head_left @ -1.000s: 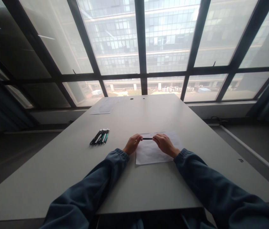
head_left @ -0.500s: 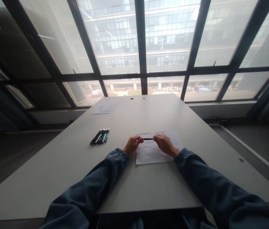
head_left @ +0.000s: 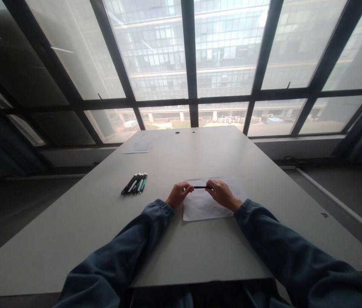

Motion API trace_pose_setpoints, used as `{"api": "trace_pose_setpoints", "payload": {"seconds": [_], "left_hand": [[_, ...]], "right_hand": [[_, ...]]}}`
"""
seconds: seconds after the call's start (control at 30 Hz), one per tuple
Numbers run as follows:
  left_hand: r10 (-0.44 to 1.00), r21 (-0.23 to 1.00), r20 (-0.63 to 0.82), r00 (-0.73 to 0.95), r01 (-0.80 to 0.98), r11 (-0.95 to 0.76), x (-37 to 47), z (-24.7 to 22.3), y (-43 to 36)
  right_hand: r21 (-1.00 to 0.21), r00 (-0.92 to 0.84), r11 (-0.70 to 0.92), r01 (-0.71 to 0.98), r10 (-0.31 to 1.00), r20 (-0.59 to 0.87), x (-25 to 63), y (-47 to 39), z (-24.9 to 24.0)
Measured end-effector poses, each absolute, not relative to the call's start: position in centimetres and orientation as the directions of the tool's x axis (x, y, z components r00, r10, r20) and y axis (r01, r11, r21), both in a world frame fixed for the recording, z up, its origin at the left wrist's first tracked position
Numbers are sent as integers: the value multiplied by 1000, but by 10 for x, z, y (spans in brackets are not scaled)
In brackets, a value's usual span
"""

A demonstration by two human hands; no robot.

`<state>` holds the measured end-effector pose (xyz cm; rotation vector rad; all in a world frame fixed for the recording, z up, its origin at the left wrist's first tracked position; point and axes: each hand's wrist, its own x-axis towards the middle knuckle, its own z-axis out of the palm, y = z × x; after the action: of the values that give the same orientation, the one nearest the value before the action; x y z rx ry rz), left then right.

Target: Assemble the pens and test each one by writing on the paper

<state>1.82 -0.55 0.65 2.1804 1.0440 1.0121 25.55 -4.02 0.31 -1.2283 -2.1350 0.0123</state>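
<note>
A slim black pen (head_left: 200, 187) lies level between my two hands, above a white sheet of paper (head_left: 204, 209). My left hand (head_left: 180, 192) pinches its left end between thumb and fingers. Fingers of my right hand (head_left: 221, 192) are closed around the other end, and they partly cover it. Off to the left, several dark and green pens (head_left: 134, 184) rest side by side on the white table (head_left: 155, 252).
More printed sheets (head_left: 136, 144) lie at the table's far left. Two small dark items, one a round disc (head_left: 177, 132), are near the far edge. A small dark mark (head_left: 324, 215) shows at the right edge. Large windows (head_left: 158, 51) stand beyond.
The fingers of my right hand have shifted slightly on the pen, so more of its right end shows. My left hand looks unmoved.
</note>
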Motion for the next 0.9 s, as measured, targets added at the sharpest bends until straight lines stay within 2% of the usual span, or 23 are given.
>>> {"api": "trace_pose_setpoints", "payload": {"seconds": [0.23, 0.6, 0.9], "left_hand": [[785, 657, 428, 449, 442, -611, 17, 4, -5], [726, 604, 505, 468, 410, -684, 15, 7, -8], [719, 582, 541, 436, 424, -694, 16, 5, -6]], "right_hand": [[-322, -359, 551, 770, 791, 495, 256, -39, 2], [-229, -443, 561, 795, 797, 411, 256, -40, 4], [-311, -393, 574, 758, 781, 484, 257, -38, 1]]}}
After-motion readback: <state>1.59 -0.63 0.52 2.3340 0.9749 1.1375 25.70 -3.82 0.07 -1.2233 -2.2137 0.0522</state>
